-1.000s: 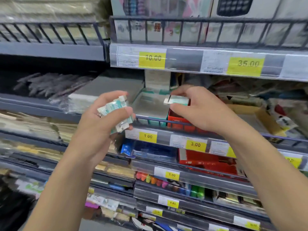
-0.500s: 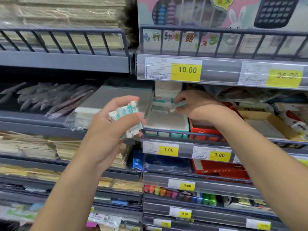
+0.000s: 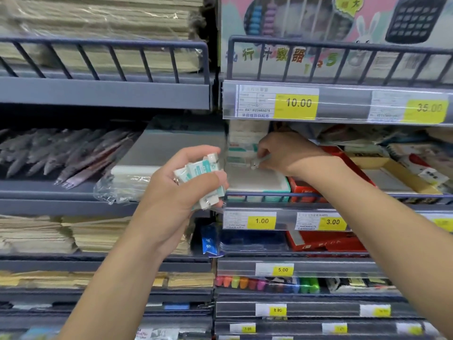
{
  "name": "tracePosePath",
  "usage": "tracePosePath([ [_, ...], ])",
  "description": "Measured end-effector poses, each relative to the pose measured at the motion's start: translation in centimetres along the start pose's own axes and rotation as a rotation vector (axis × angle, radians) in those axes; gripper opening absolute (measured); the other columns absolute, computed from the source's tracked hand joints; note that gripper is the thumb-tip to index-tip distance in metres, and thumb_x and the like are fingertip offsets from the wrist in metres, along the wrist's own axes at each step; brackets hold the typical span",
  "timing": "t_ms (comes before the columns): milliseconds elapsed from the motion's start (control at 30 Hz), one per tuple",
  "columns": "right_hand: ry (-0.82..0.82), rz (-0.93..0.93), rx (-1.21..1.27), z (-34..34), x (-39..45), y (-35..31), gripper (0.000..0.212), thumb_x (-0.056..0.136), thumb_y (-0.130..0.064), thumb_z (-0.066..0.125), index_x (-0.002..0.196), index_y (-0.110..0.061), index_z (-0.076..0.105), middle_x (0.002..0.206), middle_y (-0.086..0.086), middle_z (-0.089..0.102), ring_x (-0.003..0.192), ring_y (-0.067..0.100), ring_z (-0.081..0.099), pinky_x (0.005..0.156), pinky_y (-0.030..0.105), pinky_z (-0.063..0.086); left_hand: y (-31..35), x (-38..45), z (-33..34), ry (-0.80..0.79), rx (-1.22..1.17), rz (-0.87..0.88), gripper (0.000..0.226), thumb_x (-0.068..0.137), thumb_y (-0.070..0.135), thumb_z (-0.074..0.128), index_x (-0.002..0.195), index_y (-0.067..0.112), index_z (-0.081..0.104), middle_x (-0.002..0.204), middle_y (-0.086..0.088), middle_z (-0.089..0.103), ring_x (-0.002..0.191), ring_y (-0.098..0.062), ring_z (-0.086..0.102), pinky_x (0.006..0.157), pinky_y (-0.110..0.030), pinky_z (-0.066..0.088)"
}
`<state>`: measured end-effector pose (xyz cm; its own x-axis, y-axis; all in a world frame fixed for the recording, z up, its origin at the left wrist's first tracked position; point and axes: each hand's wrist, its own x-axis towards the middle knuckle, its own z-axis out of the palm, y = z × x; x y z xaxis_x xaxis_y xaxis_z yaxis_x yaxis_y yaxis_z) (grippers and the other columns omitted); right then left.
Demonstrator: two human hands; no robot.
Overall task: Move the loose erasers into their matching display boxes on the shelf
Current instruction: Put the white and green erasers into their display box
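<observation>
My left hand [image 3: 176, 190] grips a small stack of white-and-teal wrapped erasers [image 3: 201, 175] in front of the shelf. My right hand [image 3: 286, 153] reaches into the teal-edged display box [image 3: 257, 182] on the middle shelf and pinches one wrapped eraser [image 3: 261, 161] low over the box floor. A few erasers [image 3: 239, 153] lie stacked at the back of that box. A red display box [image 3: 304, 190] stands right beside it, partly hidden by my right wrist.
A wire rail [image 3: 306, 195] runs along the shelf front above the price tags 1.00 [image 3: 261, 220] and 3.00 [image 3: 333, 222]. A yellow-rimmed tray [image 3: 402, 173] sits at the right. Bagged pens [image 3: 61, 153] lie at the left. The upper shelf edge [image 3: 343, 106] hangs close above my right hand.
My right hand has carried its eraser from above the red box leftward and deeper into the teal box. The left hand keeps its stack and stays in place. The view has shifted up slightly.
</observation>
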<state>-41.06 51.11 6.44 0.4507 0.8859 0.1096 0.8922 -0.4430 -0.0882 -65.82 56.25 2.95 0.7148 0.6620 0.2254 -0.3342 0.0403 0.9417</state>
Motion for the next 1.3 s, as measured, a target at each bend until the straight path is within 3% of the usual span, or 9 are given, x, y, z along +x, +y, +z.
tracePosePath([
  [233,0.038,-0.121,-0.112,0.2,0.4,0.1,0.013,0.084,-0.015,0.070,0.095,-0.018,0.077,0.101,0.002,0.054,0.102,0.029,0.060,0.084,0.029,0.048,0.1,0.2,0.4,0.007,-0.001,0.005,0.045,0.065,0.027,0.086,0.109,0.029,0.078,0.091,0.003,0.071,0.080,-0.018,0.073,0.063,-0.028,0.057],
  [367,0.017,-0.149,-0.106,0.0,0.7,0.3,0.009,0.081,-0.020,0.072,0.087,-0.020,0.079,0.090,-0.002,0.070,0.092,0.025,0.064,0.084,0.034,0.054,0.1,0.3,0.5,0.008,-0.002,0.012,0.044,0.065,0.027,0.085,0.109,0.030,0.078,0.088,0.004,0.073,0.079,-0.016,0.073,0.062,-0.027,0.058],
  [467,-0.003,-0.178,-0.101,-0.1,1.0,0.6,0.008,0.083,-0.025,0.071,0.083,-0.021,0.078,0.075,-0.009,0.064,0.086,0.021,0.063,0.077,0.029,0.052,0.1,0.4,0.5,0.015,-0.005,0.014,0.045,0.065,0.027,0.085,0.109,0.029,0.078,0.088,0.003,0.072,0.079,-0.017,0.073,0.063,-0.028,0.058],
  [667,-0.062,-0.174,-0.055,-0.8,0.6,1.6,0.020,0.091,-0.026,0.063,0.100,-0.012,0.075,0.097,0.004,0.073,0.089,0.025,0.063,0.079,0.030,0.050,0.0,0.5,0.7,0.026,0.044,0.014,0.046,0.063,0.030,0.086,0.108,0.032,0.078,0.093,0.001,0.071,0.082,-0.018,0.071,0.064,-0.027,0.057],
  [800,0.088,-0.144,0.359,-1.1,-2.2,0.7,0.017,0.089,-0.032,0.071,0.106,-0.029,0.074,0.088,-0.020,0.070,0.081,-0.003,0.062,0.071,0.005,0.039,-0.1,0.5,0.9,0.044,0.098,0.011,0.044,0.065,0.026,0.087,0.107,0.034,0.077,0.102,-0.007,0.067,0.081,-0.019,0.069,0.064,-0.027,0.057],
  [867,0.069,-0.233,0.659,-1.5,-4.5,-0.4,0.019,0.089,-0.035,0.073,0.108,-0.036,0.074,0.094,-0.020,0.073,0.087,-0.003,0.066,0.078,0.010,0.046,-0.1,0.5,1.0,0.041,0.129,0.016,0.041,0.071,0.019,0.085,0.108,0.035,0.077,0.104,-0.009,0.067,0.080,-0.020,0.069,0.064,-0.027,0.057],
  [967,-0.053,-0.384,0.974,-1.9,-7.1,-2.3,0.026,0.093,-0.028,0.072,0.118,-0.024,0.072,0.094,-0.009,0.076,0.081,0.007,0.068,0.078,0.025,0.056,0.0,0.5,1.3,0.026,0.192,0.035,0.039,0.072,0.016,0.084,0.106,0.034,0.075,0.089,0.000,0.072,0.071,-0.011,0.067,0.058,-0.023,0.054],
  [1133,-0.040,-0.383,1.050,-1.5,-7.4,-3.5,0.036,0.086,-0.021,0.078,0.120,-0.014,0.070,0.101,0.011,0.073,0.079,0.014,0.068,0.081,0.039,0.059,0.1,0.3,1.4,0.020,0.294,0.058,0.041,0.071,0.024,0.087,0.106,0.038,0.070,0.081,0.006,0.077,0.066,-0.007,0.066,0.056,-0.020,0.052],
  [1300,-0.098,-0.422,1.229,-1.0,-7.1,-2.8,0.033,0.088,-0.010,0.075,0.120,-0.010,0.071,0.097,0.008,0.071,0.079,0.019,0.069,0.076,0.029,0.058,-0.1,0.2,1.4,0.031,0.264,0.043,0.042,0.069,0.027,0.089,0.104,0.038,0.070,0.087,0.004,0.079,0.072,-0.012,0.072,0.057,-0.019,0.053],
])
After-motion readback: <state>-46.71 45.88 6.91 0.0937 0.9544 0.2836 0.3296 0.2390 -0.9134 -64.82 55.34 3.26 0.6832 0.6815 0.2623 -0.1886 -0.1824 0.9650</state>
